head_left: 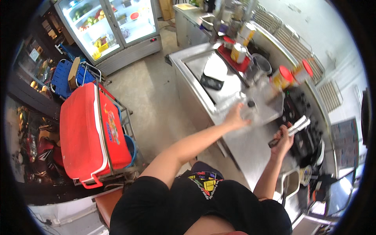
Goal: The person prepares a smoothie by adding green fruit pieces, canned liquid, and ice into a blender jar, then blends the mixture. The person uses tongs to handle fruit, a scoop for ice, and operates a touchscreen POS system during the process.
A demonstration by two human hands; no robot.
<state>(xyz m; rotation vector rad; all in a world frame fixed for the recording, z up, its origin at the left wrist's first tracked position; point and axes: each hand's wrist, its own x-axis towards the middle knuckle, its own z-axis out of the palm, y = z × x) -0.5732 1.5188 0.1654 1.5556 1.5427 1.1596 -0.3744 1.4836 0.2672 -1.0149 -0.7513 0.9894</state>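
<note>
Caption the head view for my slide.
Right hand grips a tongs-like metal utensil while the left hand reaches over a stainless-steel counter.

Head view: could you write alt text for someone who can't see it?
A person's right hand grips a silver utensil while the blurred left hand is at a see-through item over a steel counter. A red cooler stands at left; beyond, a lit glass-door fridge holds fruit.

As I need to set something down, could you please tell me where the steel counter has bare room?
The steel counter looks bare between the clear plastic, the right hand with its metal tongs and the front edge. Its back is crowded with cans, a red tray and red-lidded containers.
</note>
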